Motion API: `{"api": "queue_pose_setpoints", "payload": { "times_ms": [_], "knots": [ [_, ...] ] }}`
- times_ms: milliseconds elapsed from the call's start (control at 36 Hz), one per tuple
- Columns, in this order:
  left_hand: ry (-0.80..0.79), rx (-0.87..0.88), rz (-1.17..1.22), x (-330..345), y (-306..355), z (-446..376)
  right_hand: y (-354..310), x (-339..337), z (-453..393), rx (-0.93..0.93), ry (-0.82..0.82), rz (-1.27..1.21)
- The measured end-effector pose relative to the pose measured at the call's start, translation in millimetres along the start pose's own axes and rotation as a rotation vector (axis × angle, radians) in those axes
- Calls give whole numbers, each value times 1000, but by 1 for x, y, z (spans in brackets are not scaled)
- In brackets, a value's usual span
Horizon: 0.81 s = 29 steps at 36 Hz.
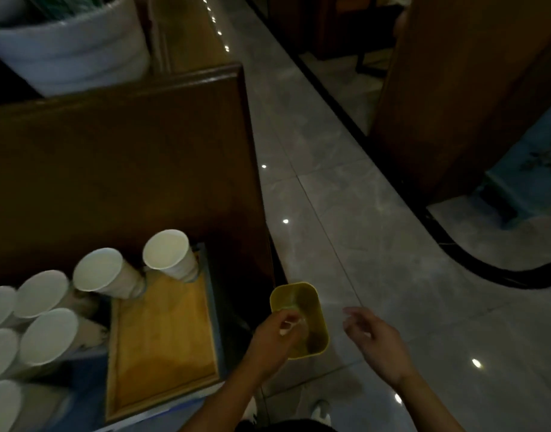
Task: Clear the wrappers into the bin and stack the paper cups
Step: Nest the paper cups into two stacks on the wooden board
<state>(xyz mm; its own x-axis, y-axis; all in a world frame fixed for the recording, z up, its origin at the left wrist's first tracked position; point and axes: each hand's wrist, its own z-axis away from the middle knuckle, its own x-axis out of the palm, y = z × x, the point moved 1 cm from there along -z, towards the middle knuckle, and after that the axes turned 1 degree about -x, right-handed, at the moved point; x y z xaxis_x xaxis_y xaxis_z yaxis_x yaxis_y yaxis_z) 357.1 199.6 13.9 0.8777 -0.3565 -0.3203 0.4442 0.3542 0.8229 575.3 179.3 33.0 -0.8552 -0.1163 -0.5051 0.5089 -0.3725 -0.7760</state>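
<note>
A small yellow bin (308, 299) stands on the floor beside the table. My left hand (272, 336) hovers over the bin's near rim, fingers pinched on a small pale wrapper (288, 327). My right hand (377, 338) is to the right of the bin above the floor, fingers spread and holding nothing. Several white paper cups stand upright on the table at the left: one (166, 254) and another (99, 271) at the far edge of a wooden tray (165, 347), more in a cluster (46, 336) at the frame's left edge.
A dark wooden bench back (127, 169) rises behind the table. A white planter (71, 54) sits at the top left. Grey tiled floor (346, 198) runs along the right, bounded by a wooden panel (455, 104). My shoes (321, 411) show at the bottom.
</note>
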Motion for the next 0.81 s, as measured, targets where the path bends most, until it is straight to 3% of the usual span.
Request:
{"api": "queue_pose_setpoints", "payload": {
  "times_ms": [194,333,556,694,806],
  "knots": [
    [113,115,83,-13,4,52,-11,-13,35,-132,29,-70],
    [193,130,140,-20,-8,85,-8,-3,51,-236,-51,70],
    [370,34,174,-37,-42,146,-23,23,46,-339,-373,243],
    [493,13,221,-53,-61,179,-44,50,39,-436,-437,321],
    [543,-13,183,-74,-76,203,-68,77,38,-395,-571,344]
  ]
}}
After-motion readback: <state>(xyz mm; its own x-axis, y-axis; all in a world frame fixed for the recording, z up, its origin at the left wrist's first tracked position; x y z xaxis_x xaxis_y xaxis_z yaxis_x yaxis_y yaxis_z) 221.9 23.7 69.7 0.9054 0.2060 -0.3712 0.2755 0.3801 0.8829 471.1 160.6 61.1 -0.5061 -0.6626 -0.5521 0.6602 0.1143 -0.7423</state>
